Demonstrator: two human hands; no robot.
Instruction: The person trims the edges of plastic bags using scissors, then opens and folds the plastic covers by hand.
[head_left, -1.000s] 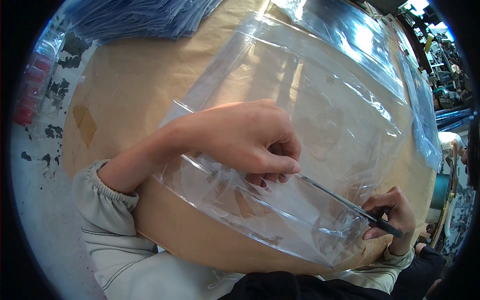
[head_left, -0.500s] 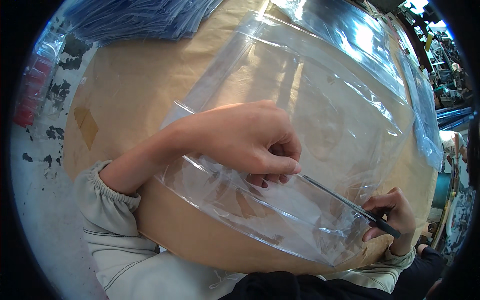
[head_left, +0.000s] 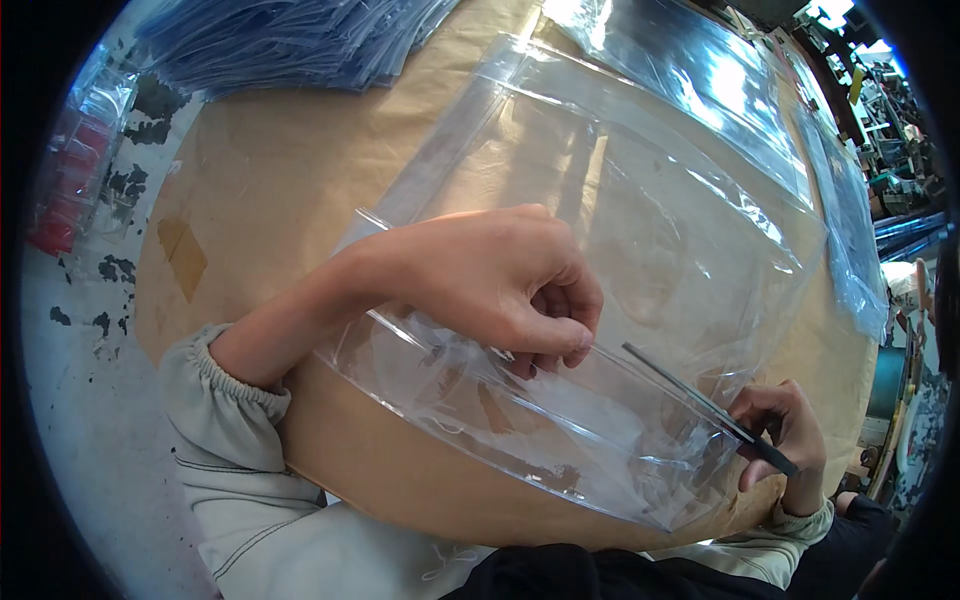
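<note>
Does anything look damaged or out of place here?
The floor at left has ragged dark patches, perhaps worn paint. The plastic looks crumpled near the right hand, though flatter farther off. I see nothing spilled.

We find moderate light, with burnt-out white lights [head_left: 832, 12] at the rim between one and two o'clock. Hard glare whitens the plastic sheets [head_left: 690, 70] just inward; thinner glints streak the clear film [head_left: 690, 180]. We note shade under the left hand [head_left: 505, 270] and on the table [head_left: 290, 170] toward seven o'clock. Background clutter [head_left: 890, 150] near two o'clock is indistinct. Fisheye distortion curves edges; three and nine o'clock fall black.
</note>
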